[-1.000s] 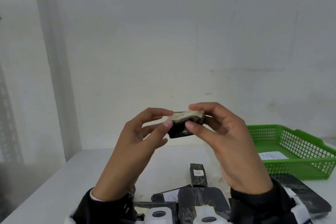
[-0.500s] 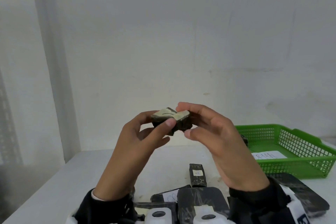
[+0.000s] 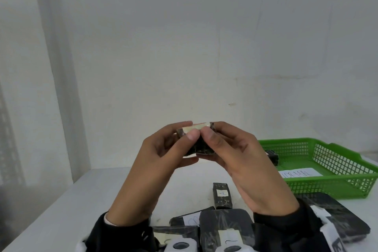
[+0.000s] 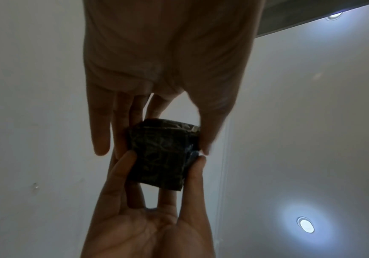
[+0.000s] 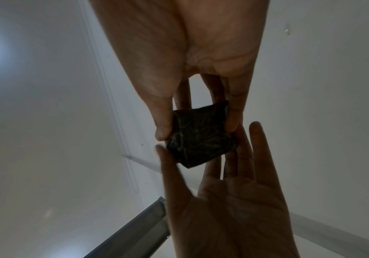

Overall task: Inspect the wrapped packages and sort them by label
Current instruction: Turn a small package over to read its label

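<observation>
Both hands meet at chest height over the table [image 3: 122, 186] in the head view: left hand [image 3: 163, 155] and right hand [image 3: 235, 153] pinch one small black wrapped package [image 3: 199, 145] between them, its pale label [image 3: 196, 129] tipped up and away, the green basket [image 3: 335, 182] lying nearer the right hand. From the left wrist, the package [image 4: 163, 153] sits clamped between thumb and fingers of each hand. From the right wrist, the package [image 5: 201, 136] shows only unlabelled black wrap.

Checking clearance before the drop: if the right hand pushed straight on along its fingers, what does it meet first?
The right hand points up-left at the small black package it already pinches; just beyond is the left hand gripping the other side. Nothing else shows in that line.
</observation>
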A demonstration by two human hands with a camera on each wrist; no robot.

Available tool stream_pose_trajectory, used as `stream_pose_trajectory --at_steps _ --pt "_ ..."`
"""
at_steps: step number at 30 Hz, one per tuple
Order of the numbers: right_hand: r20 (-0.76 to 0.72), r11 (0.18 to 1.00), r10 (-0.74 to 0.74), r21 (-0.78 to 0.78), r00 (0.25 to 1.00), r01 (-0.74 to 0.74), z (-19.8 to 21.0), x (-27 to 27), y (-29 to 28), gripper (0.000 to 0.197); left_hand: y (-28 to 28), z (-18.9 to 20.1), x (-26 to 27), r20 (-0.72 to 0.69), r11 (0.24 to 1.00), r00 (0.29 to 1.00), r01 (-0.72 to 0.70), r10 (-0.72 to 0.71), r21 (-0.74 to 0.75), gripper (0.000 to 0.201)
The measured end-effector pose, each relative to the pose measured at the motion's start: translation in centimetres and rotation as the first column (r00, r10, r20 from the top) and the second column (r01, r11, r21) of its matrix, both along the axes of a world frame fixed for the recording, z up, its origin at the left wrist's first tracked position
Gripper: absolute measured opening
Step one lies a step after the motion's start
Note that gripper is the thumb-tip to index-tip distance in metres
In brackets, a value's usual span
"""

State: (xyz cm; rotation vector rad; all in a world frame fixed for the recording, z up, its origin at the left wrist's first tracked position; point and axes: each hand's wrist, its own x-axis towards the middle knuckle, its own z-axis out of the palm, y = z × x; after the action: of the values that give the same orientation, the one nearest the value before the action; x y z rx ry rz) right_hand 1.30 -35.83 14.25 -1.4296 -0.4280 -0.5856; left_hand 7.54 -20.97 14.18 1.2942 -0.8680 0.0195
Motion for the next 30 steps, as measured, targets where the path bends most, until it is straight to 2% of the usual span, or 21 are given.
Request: stream_pose_trajectory --at_steps 2,4,6,8,13,16,21,25,27,30 --pt "-0.013 1.0 0.014 0.004 1.0 -0.014 -0.08 -0.09 -0.03 0.038 -0.15 -0.02 -0.21 0.041 1.0 0.999 -0.021 0.021 0.01 0.041" --pt "-0.04 0.999 0.029 -0.012 0.999 -0.03 -0.07 -0.18 0.01 0.049 -0.13 -0.04 -0.18 0.056 0.999 0.997 -0.051 0.05 0.013 0.036" --pt "-0.036 1.0 0.021 -0.002 0.999 -0.021 -0.06 -0.13 0.09 0.052 0.04 -0.06 -0.06 0.053 0.999 0.998 -0.039 0.037 0.028 0.047" --pt "-0.008 0.999 -0.019 0.029 1.0 0.019 -0.09 -0.01 0.18 0.045 0.17 -0.01 -0.05 0.036 0.998 0.999 -0.007 0.005 0.059 0.06" --pt "-0.01 0.998 -0.052 0.04 0.999 0.052 -0.22 0.11 0.17 0.045 0.06 0.16 -0.35 0.048 0.999 0.999 0.012 -0.014 0.045 0.033" --pt "-0.028 0.999 -0.017 0.028 0.999 0.018 -0.14 0.04 0.16 0.05 0.01 0.22 -0.49 0.033 0.999 0.999 0.003 -0.004 0.037 0.036" --pt "-0.017 0.999 -0.033 0.03 0.999 0.033 -0.26 0.06 -0.07 0.044 0.13 0.23 -0.28 0.008 0.999 1.0 0.029 -0.03 0.03 0.037" --pt "-0.056 1.0 0.022 0.005 0.998 -0.022 -0.14 -0.03 -0.22 0.048 0.07 0.22 -0.34 -0.005 1.0 1.0 0.008 -0.008 0.02 0.042" --pt "-0.052 1.0 0.013 -0.026 0.999 -0.014 -0.14 -0.01 -0.36 0.043 0.19 0.16 -0.17 -0.011 1.0 1.0 0.019 -0.019 0.023 0.039" --pt "-0.032 0.998 -0.019 -0.056 0.999 0.017 -0.2 -0.01 -0.42 0.038 0.29 0.14 -0.09 -0.007 0.999 0.999 0.034 -0.034 0.031 0.045"
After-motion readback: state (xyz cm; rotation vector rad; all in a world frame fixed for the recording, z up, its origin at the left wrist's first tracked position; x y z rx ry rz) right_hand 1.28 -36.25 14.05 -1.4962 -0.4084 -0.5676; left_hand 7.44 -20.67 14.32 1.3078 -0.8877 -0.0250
